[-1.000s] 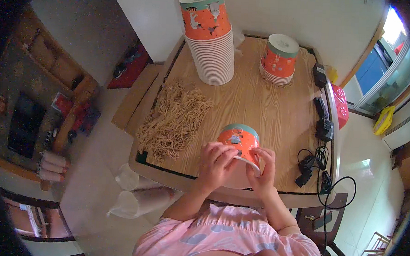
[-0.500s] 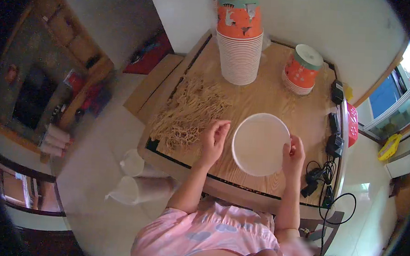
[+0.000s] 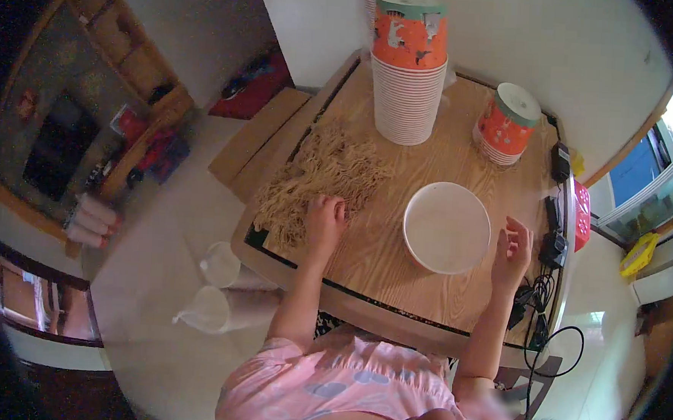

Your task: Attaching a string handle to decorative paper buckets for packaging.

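Observation:
A white round paper bucket (image 3: pixel 448 229) stands on the wooden table, its wide mouth facing up and nothing visible inside. My right hand (image 3: pixel 512 251) hovers just right of its rim, apart from it, fingers loosely bent and holding nothing. Left of the bucket lies a tangled heap of tan strings (image 3: pixel 327 164). At the heap's near edge is my left hand (image 3: pixel 327 219), its fingers curled down against the strands; whatever they grip is hidden beneath them.
A tall stack of orange-and-green paper buckets (image 3: pixel 408 69) rises at the back, a shorter stack (image 3: pixel 508 124) to its right. Black power adapters (image 3: pixel 554 248) and cables line the right edge. On the floor at left lie bagged white stacks (image 3: pixel 225 311) and a cardboard box (image 3: pixel 260 141).
My right hand has let go of the bucket's rim and moved off to the right. The bucket now rests on the table. My left hand has gone left to the strings.

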Demonstrator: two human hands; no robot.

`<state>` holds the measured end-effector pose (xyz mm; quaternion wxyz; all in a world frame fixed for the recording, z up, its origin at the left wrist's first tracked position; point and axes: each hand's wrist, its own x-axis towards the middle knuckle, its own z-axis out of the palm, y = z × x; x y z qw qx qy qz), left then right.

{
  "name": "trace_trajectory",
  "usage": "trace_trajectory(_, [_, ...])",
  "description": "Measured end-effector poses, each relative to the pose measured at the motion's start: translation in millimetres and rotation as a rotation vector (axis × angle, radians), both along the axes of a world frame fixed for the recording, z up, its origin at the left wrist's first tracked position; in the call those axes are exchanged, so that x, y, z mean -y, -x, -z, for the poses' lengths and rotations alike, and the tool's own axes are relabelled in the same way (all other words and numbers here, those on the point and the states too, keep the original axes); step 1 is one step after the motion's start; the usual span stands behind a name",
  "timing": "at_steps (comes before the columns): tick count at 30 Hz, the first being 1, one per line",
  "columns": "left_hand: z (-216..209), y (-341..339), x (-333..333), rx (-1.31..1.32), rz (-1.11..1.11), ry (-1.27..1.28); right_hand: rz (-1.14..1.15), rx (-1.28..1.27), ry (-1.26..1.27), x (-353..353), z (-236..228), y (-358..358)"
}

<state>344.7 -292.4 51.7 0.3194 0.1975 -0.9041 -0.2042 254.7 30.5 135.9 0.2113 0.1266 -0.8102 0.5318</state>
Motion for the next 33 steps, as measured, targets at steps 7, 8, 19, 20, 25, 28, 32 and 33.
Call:
trace_trajectory(7, [19,10,28,-0.066,-0.185,-0.101,-0.035,-0.098,0.087,-5,7,-33])
trace_trajectory(8, [21,8,29,-0.066,-0.188,-0.101,-0.039,-0.098,0.087,-6,10,-37])
trace_trajectory(19, [15,-3,32,-0.089,-0.121,-0.217,-0.131,0.024,0.144,3,26,-68])
trace_trajectory(20, [14,-6,31,-0.090,-0.124,-0.216,-0.135,0.023,0.145,4,28,-70])
trace_trajectory(25, [-68,-32,-40,-0.399,0.088,-0.480,-0.169,-0.055,0.051,8,32,-94])
trace_trajectory(28, [-75,-55,-91,-0.120,0.393,-0.471,-0.430,0.269,0.224,27,61,-115])
trace_trajectory(32, [-46,-78,-140,0.158,0.677,-0.312,-0.696,0.858,0.514,46,82,-123])
trace_trajectory(33, [-37,-84,-145,0.186,0.701,-0.316,-0.649,0.967,0.628,54,61,-126])
